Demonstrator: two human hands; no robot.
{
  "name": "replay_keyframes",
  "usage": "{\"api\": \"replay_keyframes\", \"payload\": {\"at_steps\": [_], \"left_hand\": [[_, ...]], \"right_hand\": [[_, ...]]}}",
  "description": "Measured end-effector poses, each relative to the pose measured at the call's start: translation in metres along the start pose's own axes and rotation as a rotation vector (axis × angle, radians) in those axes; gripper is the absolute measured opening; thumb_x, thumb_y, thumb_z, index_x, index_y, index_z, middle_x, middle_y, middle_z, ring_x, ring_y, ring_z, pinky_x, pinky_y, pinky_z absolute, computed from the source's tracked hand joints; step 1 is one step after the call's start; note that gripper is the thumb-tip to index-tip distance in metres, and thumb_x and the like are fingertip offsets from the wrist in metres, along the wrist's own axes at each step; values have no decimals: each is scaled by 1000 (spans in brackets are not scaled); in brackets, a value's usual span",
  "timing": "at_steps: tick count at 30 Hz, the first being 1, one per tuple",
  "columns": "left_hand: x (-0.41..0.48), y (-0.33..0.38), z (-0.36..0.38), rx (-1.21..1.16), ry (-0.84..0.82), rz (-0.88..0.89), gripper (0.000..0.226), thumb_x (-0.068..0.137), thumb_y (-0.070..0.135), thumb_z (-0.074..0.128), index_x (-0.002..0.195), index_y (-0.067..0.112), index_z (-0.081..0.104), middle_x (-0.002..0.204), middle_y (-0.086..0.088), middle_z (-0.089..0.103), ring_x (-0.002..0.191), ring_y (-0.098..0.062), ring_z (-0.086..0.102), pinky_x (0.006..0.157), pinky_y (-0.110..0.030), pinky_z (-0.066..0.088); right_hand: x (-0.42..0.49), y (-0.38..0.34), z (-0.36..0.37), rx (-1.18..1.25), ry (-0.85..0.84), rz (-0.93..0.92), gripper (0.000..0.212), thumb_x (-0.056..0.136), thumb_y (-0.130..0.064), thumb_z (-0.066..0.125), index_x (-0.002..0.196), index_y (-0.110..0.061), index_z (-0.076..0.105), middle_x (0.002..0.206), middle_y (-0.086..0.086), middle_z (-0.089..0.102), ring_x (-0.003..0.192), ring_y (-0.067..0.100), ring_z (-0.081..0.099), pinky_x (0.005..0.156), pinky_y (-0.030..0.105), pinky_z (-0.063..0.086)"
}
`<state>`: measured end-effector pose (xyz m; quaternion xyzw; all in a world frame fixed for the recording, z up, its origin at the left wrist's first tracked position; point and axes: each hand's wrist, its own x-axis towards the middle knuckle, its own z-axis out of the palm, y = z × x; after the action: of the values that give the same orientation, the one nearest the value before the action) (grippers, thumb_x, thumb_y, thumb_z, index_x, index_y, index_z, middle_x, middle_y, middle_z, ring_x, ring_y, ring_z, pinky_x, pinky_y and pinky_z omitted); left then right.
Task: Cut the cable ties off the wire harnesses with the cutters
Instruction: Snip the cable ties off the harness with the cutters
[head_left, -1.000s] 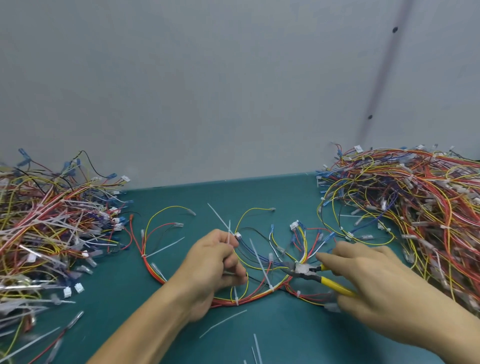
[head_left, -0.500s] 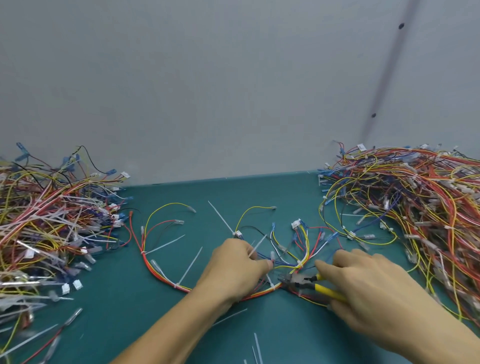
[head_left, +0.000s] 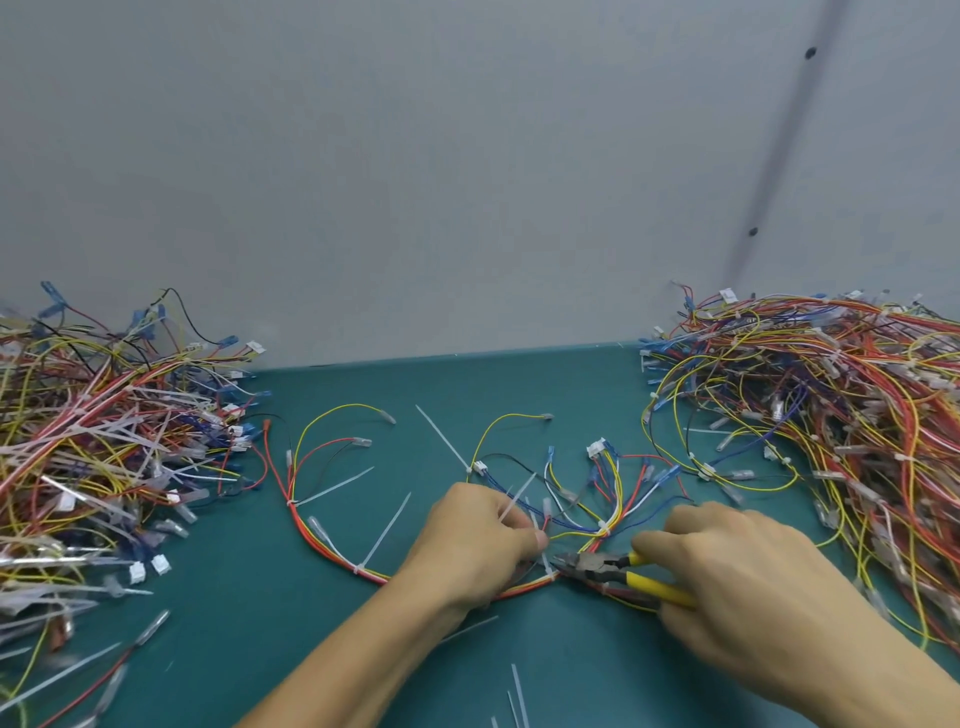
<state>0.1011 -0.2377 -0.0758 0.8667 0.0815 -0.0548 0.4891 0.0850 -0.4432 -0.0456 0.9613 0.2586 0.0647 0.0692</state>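
Note:
A wire harness (head_left: 332, 540) of red, yellow, white and blue wires lies spread on the green mat, bound by several white cable ties. My left hand (head_left: 478, 540) pinches the bundle and a white cable tie (head_left: 546, 564) near its middle. My right hand (head_left: 737, 587) grips the yellow-handled cutters (head_left: 618, 571). Their dark jaws point left at that tie, just right of my left thumb. Two more ties (head_left: 387, 535) stick up from the harness on the left.
A big heap of harnesses (head_left: 841, 415) fills the right side of the green mat (head_left: 260, 649). Another heap of wires with cut ties (head_left: 98, 452) lies at the left. Loose cut tie pieces (head_left: 517, 696) lie near the front edge. A grey wall (head_left: 467, 182) stands behind.
My left hand slid right along the harness toward the cutters and now pinches it at a tie. The cutters' jaws have come up against that tie.

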Motion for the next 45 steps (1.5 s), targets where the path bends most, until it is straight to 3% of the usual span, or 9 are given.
{"api": "replay_keyframes", "payload": {"at_steps": [4, 8, 15, 24, 33, 40, 45], "left_hand": [[-6, 1, -3, -121, -76, 27, 18, 77, 15, 71, 60, 15, 63, 41, 6, 47, 29, -9, 35, 35, -14, 27], [-7, 1, -4, -129, -104, 47, 19, 78, 17, 72, 61, 17, 65, 41, 7, 46, 32, -9, 35, 38, -16, 29], [-8, -2, -4, -173, -100, 76, 15, 81, 14, 68, 68, 6, 65, 57, -8, 49, 35, -12, 32, 38, -17, 28], [-8, -4, -5, -195, -144, 104, 12, 84, 12, 65, 74, 6, 67, 59, -9, 45, 35, -10, 32, 37, -14, 27], [-8, -7, -5, -197, -170, 115, 12, 83, 14, 66, 74, 7, 65, 64, -11, 49, 55, -20, 35, 41, -21, 30], [-8, -7, -5, -167, -177, 132, 11, 84, 16, 66, 75, 8, 67, 60, -7, 48, 52, -19, 35, 44, -23, 32], [-8, -7, -4, -172, -165, 129, 11, 84, 14, 66, 75, 8, 67, 61, -8, 50, 50, -18, 36, 44, -22, 32]], "right_hand": [[1, 0, 1, 10, 5, -16, 31, 87, -41, 37, 114, -28, 44, 111, -10, 48, 110, 17, 47, 70, 30, 26], [1, 0, 1, 16, 5, -34, 30, 87, -41, 38, 115, -29, 44, 110, -10, 48, 110, 17, 47, 70, 29, 25], [1, 3, 1, 8, 18, -38, 32, 89, -42, 39, 119, -29, 43, 107, -11, 46, 110, 16, 47, 69, 29, 26], [-1, 3, 0, -10, 19, -33, 30, 90, -43, 38, 115, -27, 44, 109, -10, 47, 110, 16, 47, 72, 29, 28], [-1, 2, -2, -9, 7, -16, 36, 89, -44, 38, 122, -30, 44, 111, -11, 48, 112, 15, 46, 73, 29, 28], [1, 0, -1, -3, -17, -39, 24, 90, -39, 39, 112, -31, 44, 108, -10, 46, 110, 16, 46, 70, 29, 25], [3, 2, 0, 31, -30, -49, 22, 92, -37, 41, 112, -29, 44, 104, -10, 44, 111, 16, 46, 70, 28, 30]]}}
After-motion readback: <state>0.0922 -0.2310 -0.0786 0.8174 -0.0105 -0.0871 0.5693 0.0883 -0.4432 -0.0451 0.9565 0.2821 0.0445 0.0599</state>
